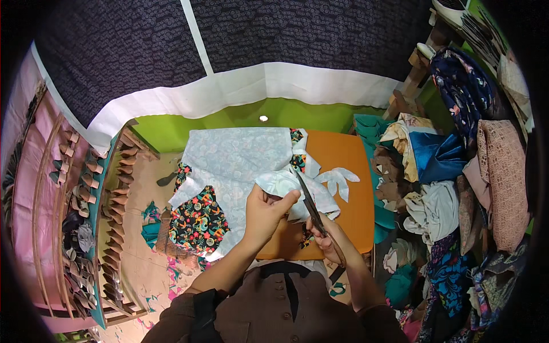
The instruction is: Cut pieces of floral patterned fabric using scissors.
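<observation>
My left hand [266, 212] pinches the edge of a pale fabric piece [278, 184] above the table. In my right hand [327, 239] is a pair of long dark scissors [310, 206], its blades pointing up and away, close beside that piece. Beneath both hands spreads a large floral cloth [200, 220], its black side bright with orange and red flowers, its paler whitish side [237, 146] facing up over most of it. A small cut scrap with pointed lobes [340, 180] lies to the right. Whether the blades are biting into fabric I cannot tell.
The orange table [349, 228] shows at the right. Wooden shoe lasts stand in rows on a rack [117, 211] at left. Piled fabrics [432, 211] crowd the right side. Scraps litter the floor [157, 274]. A dark patterned curtain [297, 34] hangs at the back.
</observation>
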